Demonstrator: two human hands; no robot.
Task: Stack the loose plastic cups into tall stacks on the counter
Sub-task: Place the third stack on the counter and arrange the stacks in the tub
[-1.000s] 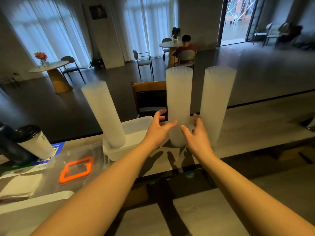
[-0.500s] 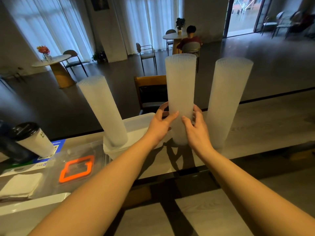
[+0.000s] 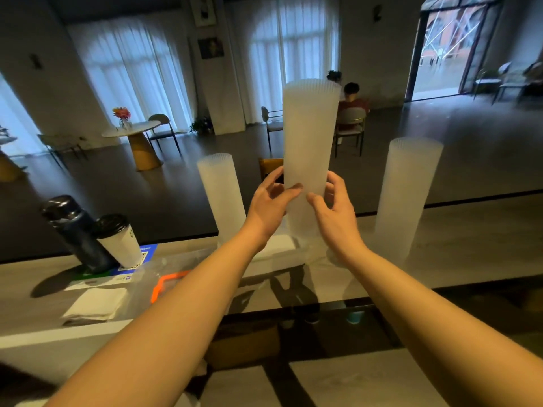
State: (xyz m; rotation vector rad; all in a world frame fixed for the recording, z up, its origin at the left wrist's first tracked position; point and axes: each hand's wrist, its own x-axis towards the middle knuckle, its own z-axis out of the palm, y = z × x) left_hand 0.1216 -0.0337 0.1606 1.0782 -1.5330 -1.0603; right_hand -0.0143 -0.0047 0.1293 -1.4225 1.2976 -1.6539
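Item 1: middle stack (image 3: 308,148) of frosted plastic cups, tall, upright. Held w/ both hands at its lower part. Base looks lifted off the counter (image 3: 470,242), though the bottom end is hidden behind the hands, so cannot say for sure.

Item 2: left hand (image 3: 269,205). Fingers and thumb curled round the stack's left side; clamped on it.

Item 3: right hand (image 3: 335,212). Thumb in front, fingers wrapped behind the right side; also clamped on the same stack.

Item 4: left stack (image 3: 220,198). Tall, leaning a bit left in this wide view, standing in or just behind a white tub (image 3: 279,245); the arm hides its foot. Untouched.

Item 5: right stack (image 3: 408,195). Tall, upright on the counter, well apart from the hands. Untouched.

Misc, left end of counter: dark bottle (image 3: 73,230), paper cup w/ black lid (image 3: 117,239) just beside it, folded white napkins (image 3: 94,304), clear bag w/ orange marking (image 3: 167,284).

Bkgd: round tables, chairs, a seated person far off, curtained windows.

Status, est.: task looks near done. Three tall stacks exist; no loose single cups visible anywhere on the counter, though the tub's inside is mostly hidden, so some may remain there. Step in hand is prob. moving or merging the middle stack. Left to do: set it down straight, or nest it onto a neighbour, and check the tub for strays.
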